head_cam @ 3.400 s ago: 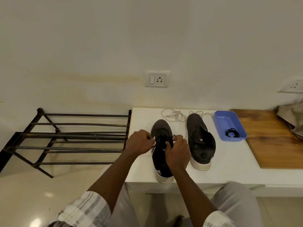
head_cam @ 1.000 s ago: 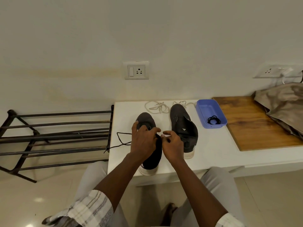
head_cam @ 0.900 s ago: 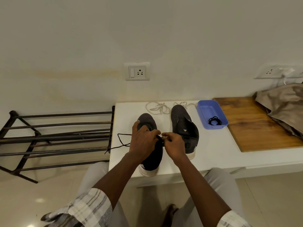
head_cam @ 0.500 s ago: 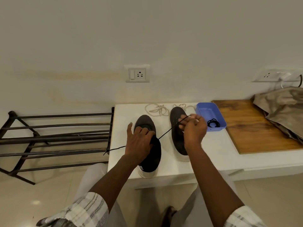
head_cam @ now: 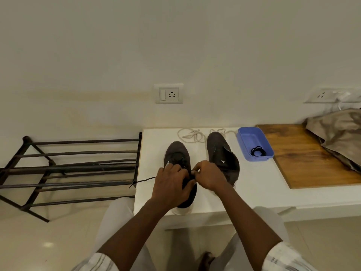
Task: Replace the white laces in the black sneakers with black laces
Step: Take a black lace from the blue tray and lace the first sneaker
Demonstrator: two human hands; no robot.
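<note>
Two black sneakers stand on a white table point(head_cam: 263, 194). My left hand point(head_cam: 171, 185) grips the middle of the left sneaker point(head_cam: 176, 153) from above. My right hand point(head_cam: 210, 176) pinches a black lace at that sneaker's eyelets. The lace's free end point(head_cam: 143, 180) trails left over the table edge. The right sneaker point(head_cam: 221, 153) has no lace and stands apart on the right. Two white laces point(head_cam: 192, 134) lie loose behind the sneakers. A second black lace point(head_cam: 258, 151) lies coiled in a blue tray point(head_cam: 245, 140).
A black metal shoe rack point(head_cam: 68, 169) stands on the floor left of the table. A wooden board point(head_cam: 304, 157) lies on the right, with a crumpled beige cloth point(head_cam: 340, 133) on it. My knees are under the table's front edge.
My right hand pulled the black lace out to the right half a second ago and has come back to the left sneaker's eyelets. The trailing end on the left is shorter.
</note>
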